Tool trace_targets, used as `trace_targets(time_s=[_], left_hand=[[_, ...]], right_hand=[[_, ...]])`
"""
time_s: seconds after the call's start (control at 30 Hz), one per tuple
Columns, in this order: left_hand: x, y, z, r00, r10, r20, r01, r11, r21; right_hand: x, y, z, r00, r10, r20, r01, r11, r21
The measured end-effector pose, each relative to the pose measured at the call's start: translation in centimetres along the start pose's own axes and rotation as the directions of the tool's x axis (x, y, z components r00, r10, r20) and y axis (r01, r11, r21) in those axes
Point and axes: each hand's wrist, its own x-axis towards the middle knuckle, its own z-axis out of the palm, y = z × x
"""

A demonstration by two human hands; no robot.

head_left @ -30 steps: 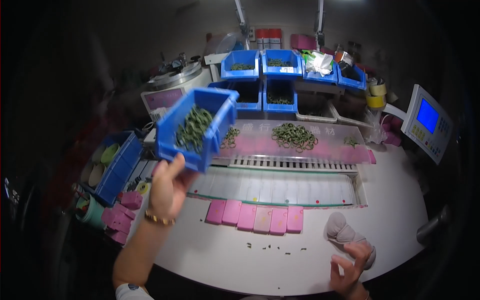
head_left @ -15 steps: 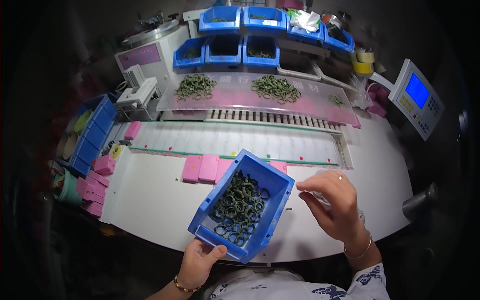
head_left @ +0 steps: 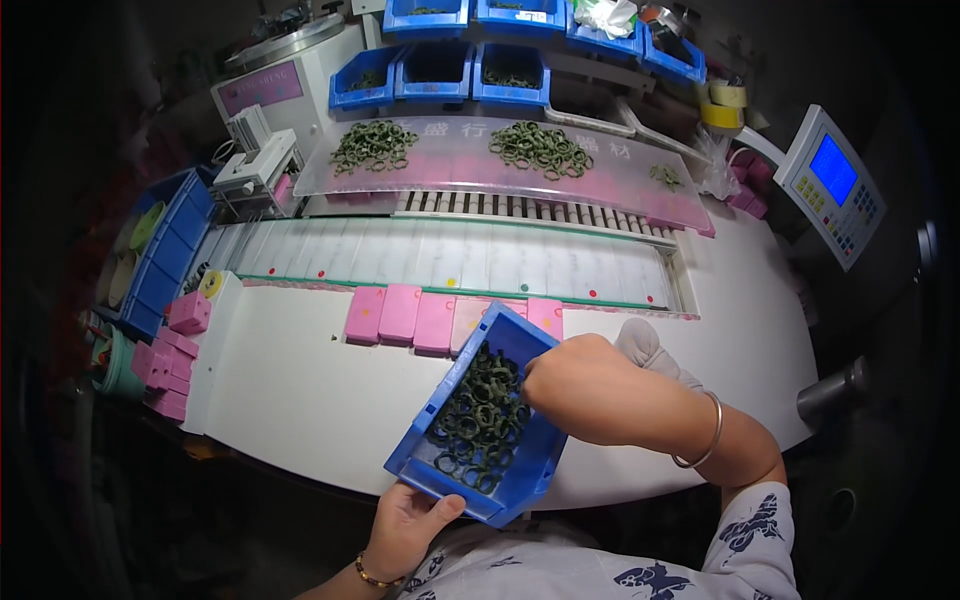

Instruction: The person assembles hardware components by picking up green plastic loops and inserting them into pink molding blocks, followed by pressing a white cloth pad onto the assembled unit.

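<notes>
My left hand (head_left: 415, 525) grips the near edge of a blue plastic bin (head_left: 538, 465), thumb on the lip and fingers underneath. The bin is tilted over the front of the white table. Dark green rings (head_left: 478, 415) lie heaped inside it. My right hand (head_left: 580, 385) reaches over the bin's right wall, its knuckles bent down at the rings. Its fingertips are hidden behind the hand, so whether they hold a ring does not show. Behind that forearm a greyish-white cloth-like thing (head_left: 645, 350) rests on the table.
Pink blocks (head_left: 398, 312) stand in a row behind the bin. Farther back is a clear sheet (head_left: 450, 160) bearing green ring heaps (head_left: 540, 150), below several blue bins (head_left: 510, 75). A control panel (head_left: 832, 185) stands right; a blue crate (head_left: 160, 255) and pink blocks (head_left: 165, 365) are left.
My right hand has moved left from beside the bin to over its right side, bending down at the rings. My left hand keeps its grip. The view has shifted slightly.
</notes>
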Motion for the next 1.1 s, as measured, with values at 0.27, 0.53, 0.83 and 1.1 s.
trace_targets(time_s=[0.27,0.53,0.83,1.1], left_hand=[[-0.3,-0.3,-0.1,0.999,-0.036,-0.027,0.035,0.999,-0.028],[-0.2,-0.3,-0.3,0.998,-0.035,-0.048,0.033,0.999,-0.041],[0.7,0.6,-1.2,0.999,0.006,-0.045,-0.014,0.985,-0.172],[1.7,2.4,-3.5,0.97,0.181,-0.16,-0.208,0.964,-0.166]], right_hand=[[1.9,-0.4,0.6,0.996,-0.051,0.068,0.051,0.999,-0.012],[1.1,0.5,-0.4,1.0,0.018,0.017,-0.018,1.0,0.014],[-0.8,4.7,-2.9,0.887,0.312,-0.341,0.266,0.259,0.928],[1.8,9.1,-5.9,0.875,0.425,-0.232,0.266,-0.023,0.964]])
